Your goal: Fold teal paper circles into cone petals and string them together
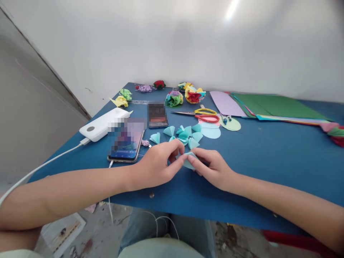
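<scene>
My left hand point(158, 164) and my right hand point(212, 167) meet over the blue table point(268, 157) near its front edge, both pinching one small light blue paper piece point(188, 160) between fingertips. The piece lies low against the tabletop and is partly hidden by my fingers. Just beyond it sits a cluster of several folded light blue paper cones point(185, 134). A light blue paper circle point(211, 131) lies behind those.
Two phones point(126, 141) point(157, 114) and a white power bank point(103, 123) with a cable lie at the left. Red-and-yellow scissors point(202, 114), paper flowers point(185, 95) and a stack of coloured sheets point(271, 105) sit further back.
</scene>
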The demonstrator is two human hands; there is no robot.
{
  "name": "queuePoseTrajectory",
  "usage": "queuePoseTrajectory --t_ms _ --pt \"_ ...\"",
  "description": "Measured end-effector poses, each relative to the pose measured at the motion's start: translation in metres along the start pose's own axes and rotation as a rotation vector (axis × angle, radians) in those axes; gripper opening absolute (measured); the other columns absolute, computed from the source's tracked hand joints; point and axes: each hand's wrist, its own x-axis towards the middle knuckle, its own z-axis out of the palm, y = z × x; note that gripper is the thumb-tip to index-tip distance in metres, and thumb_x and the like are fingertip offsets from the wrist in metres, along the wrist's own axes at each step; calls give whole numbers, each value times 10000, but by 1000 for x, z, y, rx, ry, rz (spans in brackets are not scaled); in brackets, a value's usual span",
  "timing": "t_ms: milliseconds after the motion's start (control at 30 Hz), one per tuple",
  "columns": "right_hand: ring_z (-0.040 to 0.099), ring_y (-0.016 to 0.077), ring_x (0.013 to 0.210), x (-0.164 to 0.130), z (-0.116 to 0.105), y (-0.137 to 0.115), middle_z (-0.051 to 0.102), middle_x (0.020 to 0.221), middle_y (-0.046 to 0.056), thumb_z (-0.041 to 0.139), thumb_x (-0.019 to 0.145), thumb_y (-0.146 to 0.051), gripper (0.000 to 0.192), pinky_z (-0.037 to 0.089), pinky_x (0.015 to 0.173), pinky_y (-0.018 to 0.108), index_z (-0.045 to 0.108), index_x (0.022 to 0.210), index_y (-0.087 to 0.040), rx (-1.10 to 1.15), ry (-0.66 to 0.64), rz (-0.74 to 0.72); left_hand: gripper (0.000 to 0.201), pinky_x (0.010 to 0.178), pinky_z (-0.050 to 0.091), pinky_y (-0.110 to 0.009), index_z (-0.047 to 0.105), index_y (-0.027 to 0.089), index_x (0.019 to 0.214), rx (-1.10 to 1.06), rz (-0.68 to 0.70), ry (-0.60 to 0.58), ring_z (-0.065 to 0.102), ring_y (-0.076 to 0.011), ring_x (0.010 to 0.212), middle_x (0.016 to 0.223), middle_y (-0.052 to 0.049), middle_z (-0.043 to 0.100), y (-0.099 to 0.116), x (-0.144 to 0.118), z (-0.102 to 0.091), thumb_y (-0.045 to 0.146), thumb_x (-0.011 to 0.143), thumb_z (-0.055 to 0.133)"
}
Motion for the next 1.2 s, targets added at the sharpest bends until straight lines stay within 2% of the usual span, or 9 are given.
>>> queuePoseTrajectory --t_ms 167,333,600,800,900,1000,1067,1133,1200 --pt "421 81 495 -1 1 2 456 562 -37 400 902 -361 274 299 478 221 473 709 -182 0 50 26 74 580 370 -195 482 182 920 99 21 40 463 -76 599 725 29 510 -2 -2 2 228 868 457" --pt "437 83 500 -1 1 1 468 569 -34 397 903 -346 261 314 489 219 487 722 -180 -35 66 4 71 588 370 -205 487 171 863 184 53 56 454 -85 595 724 20 518 -1 -2 1 235 866 457" --pt "453 77 534 -2 1 4 502 624 -28 328 925 -312 256 340 531 204 482 769 -180 -51 18 -33 148 744 417 -258 524 150 907 296 118 -1 483 -151 835 934 -60 482 -1 -1 1 258 880 426" --pt "285 59 435 -3 6 6 297 476 -60 372 900 -280 370 214 459 233 304 550 -183 -278 117 -103 152 717 390 -261 531 147 848 310 150 38 472 -145 782 816 -35 483 -1 -3 2 223 888 405" --pt "317 62 436 -5 4 7 325 488 -58 366 904 -249 333 245 453 224 334 578 -189 -267 127 -170 133 650 365 -239 498 153 836 199 115 31 452 -114 688 737 0 476 0 -3 -1 216 898 399" --pt "473 85 521 -3 -3 13 525 650 -19 339 896 -166 125 384 504 205 461 908 -192 -206 188 -302 177 563 332 -209 438 165 800 -10 -20 30 398 -83 586 647 39 413 2 -1 -6 227 932 337" --pt "571 118 695 0 -8 21 602 884 56 371 855 -101 300 464 613 237 399 1139 -193 -281 264 -561 209 542 317 -200 410 168 767 -96 -52 48 372 -76 566 622 48 376 2 0 -9 238 941 316" --pt "587 153 835 4 -13 26 595 1003 99 410 828 -80 360 485 669 268 416 1168 -198 -441 243 -756 209 553 317 -200 407 165 752 -114 -47 30 372 -73 576 627 50 377 1 2 -10 233 934 332" --pt "591 157 820 7 -15 28 612 959 99 452 825 -90 314 488 660 268 471 1125 -183 -541 237 -824 185 564 320 -203 426 161 757 -94 -36 -19 381 -71 581 632 50 391 0 3 -10 215 921 358"
